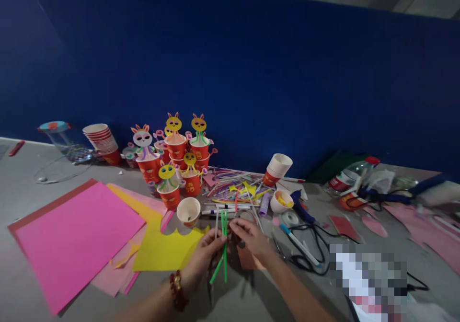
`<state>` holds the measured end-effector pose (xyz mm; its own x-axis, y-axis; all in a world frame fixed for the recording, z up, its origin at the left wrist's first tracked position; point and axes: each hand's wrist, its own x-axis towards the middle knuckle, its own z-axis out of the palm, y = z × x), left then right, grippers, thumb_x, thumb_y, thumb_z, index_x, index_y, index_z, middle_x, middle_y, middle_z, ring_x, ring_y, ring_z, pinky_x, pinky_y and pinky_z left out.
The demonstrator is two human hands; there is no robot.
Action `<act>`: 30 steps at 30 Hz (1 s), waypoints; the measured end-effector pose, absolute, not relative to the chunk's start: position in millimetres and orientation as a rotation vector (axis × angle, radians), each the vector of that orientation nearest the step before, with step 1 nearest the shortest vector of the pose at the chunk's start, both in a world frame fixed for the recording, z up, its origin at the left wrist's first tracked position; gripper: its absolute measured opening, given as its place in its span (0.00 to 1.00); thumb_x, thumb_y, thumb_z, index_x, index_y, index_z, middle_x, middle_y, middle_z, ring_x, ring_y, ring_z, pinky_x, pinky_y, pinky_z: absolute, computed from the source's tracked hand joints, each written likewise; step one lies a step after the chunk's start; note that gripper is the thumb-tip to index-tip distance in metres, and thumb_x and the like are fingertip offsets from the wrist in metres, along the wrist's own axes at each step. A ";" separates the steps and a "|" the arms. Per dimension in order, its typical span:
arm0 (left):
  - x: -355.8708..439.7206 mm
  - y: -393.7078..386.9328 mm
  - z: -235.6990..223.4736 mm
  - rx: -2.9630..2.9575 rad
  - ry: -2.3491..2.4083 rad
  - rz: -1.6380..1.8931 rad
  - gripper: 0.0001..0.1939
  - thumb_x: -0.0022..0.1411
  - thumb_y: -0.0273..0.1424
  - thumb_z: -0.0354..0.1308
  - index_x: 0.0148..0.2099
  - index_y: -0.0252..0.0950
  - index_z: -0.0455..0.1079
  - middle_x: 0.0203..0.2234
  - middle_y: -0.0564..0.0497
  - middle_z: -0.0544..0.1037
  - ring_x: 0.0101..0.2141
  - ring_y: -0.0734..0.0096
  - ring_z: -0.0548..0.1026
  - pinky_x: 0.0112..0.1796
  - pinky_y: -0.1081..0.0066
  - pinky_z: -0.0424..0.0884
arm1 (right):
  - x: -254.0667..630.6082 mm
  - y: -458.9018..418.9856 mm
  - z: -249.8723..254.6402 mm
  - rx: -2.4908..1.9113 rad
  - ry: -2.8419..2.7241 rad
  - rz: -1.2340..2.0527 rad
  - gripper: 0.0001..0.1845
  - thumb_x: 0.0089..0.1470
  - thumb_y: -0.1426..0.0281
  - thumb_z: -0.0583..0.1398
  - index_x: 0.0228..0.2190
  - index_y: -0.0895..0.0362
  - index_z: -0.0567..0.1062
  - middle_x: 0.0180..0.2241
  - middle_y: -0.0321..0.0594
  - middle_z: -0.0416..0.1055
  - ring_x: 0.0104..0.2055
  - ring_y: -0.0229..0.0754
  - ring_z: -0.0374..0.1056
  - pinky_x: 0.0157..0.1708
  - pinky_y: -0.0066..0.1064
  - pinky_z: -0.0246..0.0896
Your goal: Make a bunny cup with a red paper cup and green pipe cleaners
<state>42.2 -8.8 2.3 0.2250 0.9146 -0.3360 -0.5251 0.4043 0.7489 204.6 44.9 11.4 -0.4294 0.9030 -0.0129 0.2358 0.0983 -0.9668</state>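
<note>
My left hand [210, 247], with a beaded bracelet [178, 291] at its wrist, is closed around green drinking straws [225, 257] that stand nearly upright. A pale straw [216, 224] rises beside them at the same fingers. Just right of the straws, my right hand [249, 235] has its thumb and fingers pinched together; whatever they may grip is hidden. Under the right hand lies a reddish-brown piece of paper [249, 259]. An open paper cup [189, 212] stands behind the left hand, next to a yellow sheet [165, 250].
Several red paper cups with animal faces [168, 188] stand at the back left, near a cup stack [102, 142]. Loose straws [230, 188] are heaped behind my hands. On the right are a black cable [327, 243], a blue marker [300, 245] and a bottle [352, 173]. Pink paper [82, 240] covers the left.
</note>
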 end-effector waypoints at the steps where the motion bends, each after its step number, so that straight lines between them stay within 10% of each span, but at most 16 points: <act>1: 42.7 -9.7 1.6 0.571 0.853 1.051 0.22 0.47 0.45 0.71 0.31 0.36 0.65 0.18 0.58 0.72 0.12 0.87 0.51 0.17 0.76 0.38 | 203.7 38.3 9.2 -1.096 -1.676 1.427 0.22 0.59 0.49 0.57 0.31 0.55 0.75 0.25 0.34 0.71 0.24 0.38 0.68 0.25 0.28 0.65; 16: 40.6 -12.4 2.6 0.665 0.804 0.963 0.16 0.53 0.40 0.68 0.31 0.35 0.66 0.20 0.53 0.77 0.12 0.86 0.55 0.16 0.75 0.42 | 199.8 19.3 -3.4 -0.970 -1.180 1.679 0.16 0.44 0.59 0.71 0.27 0.54 0.74 0.25 0.31 0.67 0.26 0.36 0.64 0.24 0.27 0.65; 30: 42.5 -19.6 -0.8 0.755 0.801 0.849 0.16 0.54 0.41 0.68 0.32 0.34 0.69 0.19 0.54 0.77 0.11 0.88 0.55 0.14 0.78 0.45 | 199.4 4.5 9.1 -1.054 -1.243 1.590 0.19 0.51 0.54 0.67 0.24 0.54 0.68 0.20 0.29 0.64 0.18 0.32 0.57 0.16 0.24 0.55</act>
<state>42.5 -19.6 -0.8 0.4217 0.8577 -0.2942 -0.3442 0.4516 0.8232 199.4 4.5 9.1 -0.2956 0.9480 -0.1177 -0.1146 -0.1575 -0.9808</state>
